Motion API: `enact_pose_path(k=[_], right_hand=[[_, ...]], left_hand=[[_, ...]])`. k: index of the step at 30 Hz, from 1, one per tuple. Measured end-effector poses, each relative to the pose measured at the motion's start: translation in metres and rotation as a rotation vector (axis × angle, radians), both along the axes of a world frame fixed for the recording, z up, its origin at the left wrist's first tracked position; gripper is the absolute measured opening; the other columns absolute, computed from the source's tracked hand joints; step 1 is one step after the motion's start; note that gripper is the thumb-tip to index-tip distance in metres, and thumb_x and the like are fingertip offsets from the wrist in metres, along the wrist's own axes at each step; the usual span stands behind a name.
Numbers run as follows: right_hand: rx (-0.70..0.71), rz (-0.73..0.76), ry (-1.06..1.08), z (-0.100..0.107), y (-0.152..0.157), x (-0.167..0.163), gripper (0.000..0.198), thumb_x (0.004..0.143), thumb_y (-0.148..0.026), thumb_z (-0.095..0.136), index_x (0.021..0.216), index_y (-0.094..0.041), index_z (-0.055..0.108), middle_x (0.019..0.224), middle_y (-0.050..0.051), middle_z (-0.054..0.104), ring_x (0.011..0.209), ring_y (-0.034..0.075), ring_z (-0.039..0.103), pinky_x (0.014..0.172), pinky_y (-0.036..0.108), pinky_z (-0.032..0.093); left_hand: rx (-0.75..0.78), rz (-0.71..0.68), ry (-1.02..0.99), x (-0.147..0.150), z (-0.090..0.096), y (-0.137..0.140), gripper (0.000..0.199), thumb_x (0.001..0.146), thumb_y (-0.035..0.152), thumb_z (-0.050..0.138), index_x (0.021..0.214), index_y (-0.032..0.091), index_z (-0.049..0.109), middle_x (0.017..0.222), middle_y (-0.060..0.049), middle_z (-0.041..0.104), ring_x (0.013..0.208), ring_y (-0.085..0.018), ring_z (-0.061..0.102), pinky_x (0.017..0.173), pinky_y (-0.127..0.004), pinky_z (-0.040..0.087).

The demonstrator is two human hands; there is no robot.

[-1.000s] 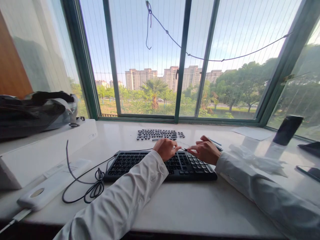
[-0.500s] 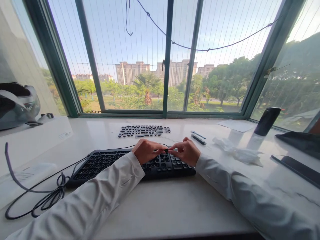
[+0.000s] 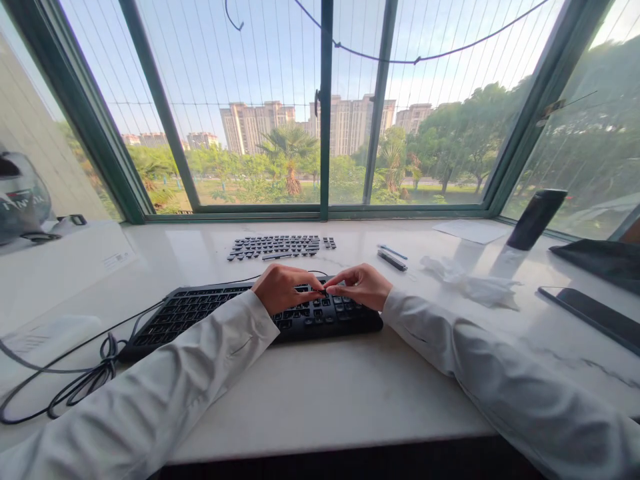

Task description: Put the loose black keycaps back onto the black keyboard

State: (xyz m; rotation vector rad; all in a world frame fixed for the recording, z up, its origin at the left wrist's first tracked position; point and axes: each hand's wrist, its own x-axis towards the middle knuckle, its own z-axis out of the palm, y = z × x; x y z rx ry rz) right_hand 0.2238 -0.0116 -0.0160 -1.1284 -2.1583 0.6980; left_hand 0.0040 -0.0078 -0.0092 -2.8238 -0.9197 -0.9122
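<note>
A black keyboard (image 3: 193, 313) lies across the counter, with many of its key positions bare and some keys in place at its right end. Over its right part, my left hand (image 3: 281, 288) and my right hand (image 3: 363, 285) meet fingertip to fingertip, both closed in a pinch. Between them is a small black piece that looks like a keycap (image 3: 324, 292), mostly hidden by the fingers. Behind the keyboard, loose black keycaps (image 3: 277, 256) are laid out in rows, with a small separate group at their right.
Right of the keycaps lie a dark pen-like tool (image 3: 393, 259) and a thin blue stick (image 3: 393, 251). Farther right are crumpled clear plastic (image 3: 473, 283), a phone (image 3: 590, 317) and a black cylinder (image 3: 537, 220). A coiled cable (image 3: 103, 370) lies at left, near a white box (image 3: 65, 267).
The view has tilted down and shifted slightly. Both hands remain pinched together over the keyboard's right part, the fingertips now lower against the keys.
</note>
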Motion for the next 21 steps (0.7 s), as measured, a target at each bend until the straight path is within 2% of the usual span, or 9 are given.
enact_pose_path(k=[6,10,16,21], right_hand=[[-0.14,0.044,-0.036,0.003,-0.001,0.001,0.051,0.072,-0.058,0.059,0.097,-0.015,0.071,0.041,-0.007,0.038,0.042,0.006,0.032,0.042,0.022,0.019],[-0.162,0.076,-0.082,0.005,-0.003,-0.001,0.05,0.073,-0.057,0.058,0.098,-0.015,0.071,0.041,-0.006,0.041,0.041,0.006,0.035,0.042,0.022,0.021],[-0.093,0.063,-0.172,-0.003,-0.006,-0.007,0.043,0.071,-0.056,0.06,0.087,-0.018,0.073,0.042,-0.006,0.037,0.042,0.006,0.03,0.043,0.023,0.017],[-0.037,0.053,-0.169,-0.009,-0.008,-0.011,0.043,0.071,-0.056,0.06,0.085,-0.018,0.074,0.044,-0.007,0.035,0.044,0.006,0.026,0.044,0.023,0.016]], left_hand=[[-0.077,-0.095,-0.016,-0.001,0.002,0.002,0.019,0.076,0.04,0.064,0.078,0.024,0.073,0.073,0.003,0.072,0.067,-0.008,0.064,0.066,-0.015,0.043],[-0.172,-0.119,0.004,-0.002,0.003,0.003,0.02,0.075,0.041,0.064,0.078,0.023,0.074,0.071,0.002,0.071,0.062,-0.008,0.062,0.061,-0.015,0.041],[-0.299,-0.24,0.104,-0.007,0.008,0.006,0.016,0.076,0.033,0.063,0.081,0.025,0.075,0.071,0.001,0.072,0.059,-0.008,0.059,0.057,-0.016,0.04],[-0.408,-0.227,0.13,-0.009,0.014,0.007,0.015,0.073,0.027,0.064,0.083,0.027,0.075,0.076,0.0,0.073,0.067,-0.01,0.062,0.062,-0.017,0.042]])
